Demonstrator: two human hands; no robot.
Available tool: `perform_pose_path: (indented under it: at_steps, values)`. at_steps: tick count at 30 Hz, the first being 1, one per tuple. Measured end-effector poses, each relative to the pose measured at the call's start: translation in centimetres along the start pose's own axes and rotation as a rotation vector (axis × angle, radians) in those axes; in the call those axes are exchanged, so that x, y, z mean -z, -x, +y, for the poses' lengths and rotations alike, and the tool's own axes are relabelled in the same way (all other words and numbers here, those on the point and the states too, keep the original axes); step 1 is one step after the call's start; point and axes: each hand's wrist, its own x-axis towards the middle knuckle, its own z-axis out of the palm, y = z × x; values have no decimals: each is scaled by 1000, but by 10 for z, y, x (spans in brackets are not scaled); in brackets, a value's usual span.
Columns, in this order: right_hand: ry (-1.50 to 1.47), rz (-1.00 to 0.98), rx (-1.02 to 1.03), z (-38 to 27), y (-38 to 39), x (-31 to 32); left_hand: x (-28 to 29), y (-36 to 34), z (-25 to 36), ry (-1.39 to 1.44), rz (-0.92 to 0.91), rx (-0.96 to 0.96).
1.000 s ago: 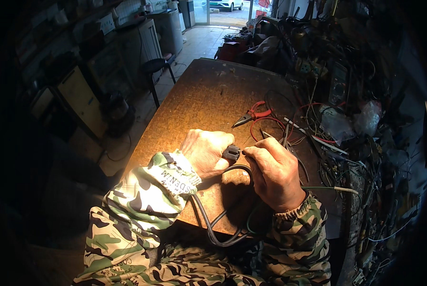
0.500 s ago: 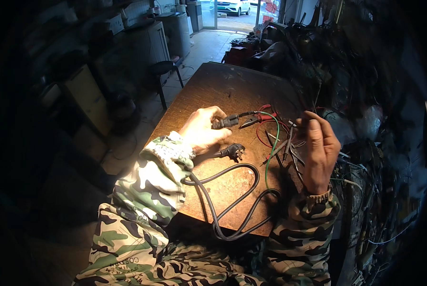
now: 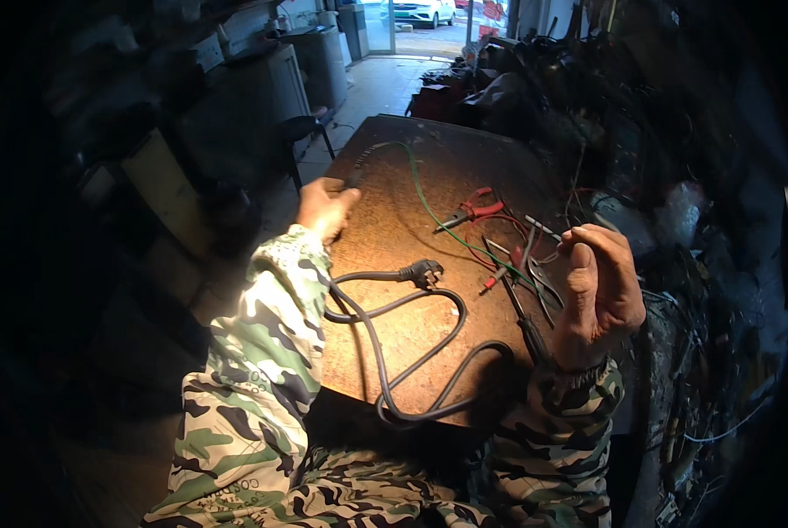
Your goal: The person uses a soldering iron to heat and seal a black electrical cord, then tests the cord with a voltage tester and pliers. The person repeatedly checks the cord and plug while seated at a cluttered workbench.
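Observation:
My left hand [image 3: 325,209] is closed at the left edge of the wooden table [image 3: 385,343]. It grips the dark end connector [image 3: 354,179] of a black power cord [image 3: 372,339]; most of the connector is hidden by blur and fingers. A thin green wire [image 3: 425,198] arches from there toward the right. The cord's plug [image 3: 425,274] lies on the table, pins showing, and its cable loops near the front edge. Over the table's right side, my right hand [image 3: 601,286] pinches a slim probe with a pale tip [image 3: 542,227].
Red-handled pliers [image 3: 477,209] lie mid-table. Beside them are red leads, a red probe [image 3: 492,283] and a black-handled screwdriver [image 3: 531,336]. A dark stool [image 3: 301,130] stands beyond the left edge. Cluttered cables and parts [image 3: 675,352] crowd the right side.
My left hand has moved left and away from me with the connector, drawing the green wire across the table. My right hand has shifted slightly right.

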Motion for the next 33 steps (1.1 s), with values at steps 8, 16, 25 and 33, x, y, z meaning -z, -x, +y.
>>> perform_pose_path:
  at_steps: [8,16,25,33]
  values:
    - [285,57,-391,26,2,23,5,-12,-15,-219,32,-23]
    - [443,-150,-471,51,11,15,2,32,42,-745,1,-146]
    - [737,-675,-254,150,-16,0,-23,37,31,-604,4,-547]
    - [754,-839,-266,174,3,-4,-32,46,30,-516,-23,-670]
